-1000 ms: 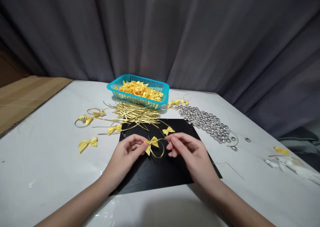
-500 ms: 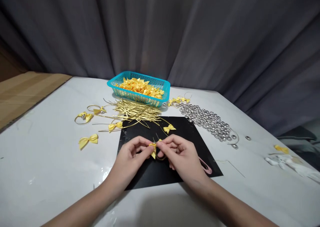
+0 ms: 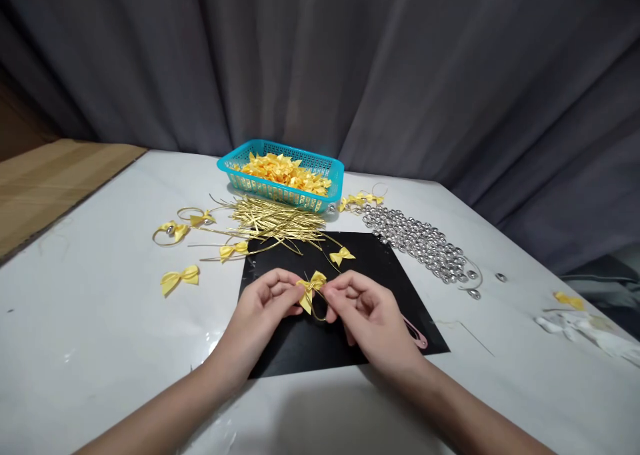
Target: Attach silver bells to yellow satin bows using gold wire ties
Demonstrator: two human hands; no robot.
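Note:
Over a black mat (image 3: pixel 320 341) both my hands pinch one small yellow ribbon bow (image 3: pixel 310 287) with a thin gold wire tie looped below it. My left hand (image 3: pixel 263 311) grips the bow's left side with thumb and fingers closed. My right hand (image 3: pixel 367 315) pinches the wire end at the bow's right side, fingers curled. Another loose yellow bow (image 3: pixel 343 255) lies on the mat just beyond my hands.
A teal basket (image 3: pixel 327 168) of yellow bows stands at the back. In front of it lie a pile of gold wire ties (image 3: pixel 275 221), silver beads (image 3: pixel 425 245) to the right, finished bows (image 3: pixel 180 278) on the left, and a pink tool (image 3: pixel 417 335) by my right wrist.
My right hand has moved left, from an open wire loop to right beside the bow. The loop has shrunk close under the bow. The pink tool has come into sight.

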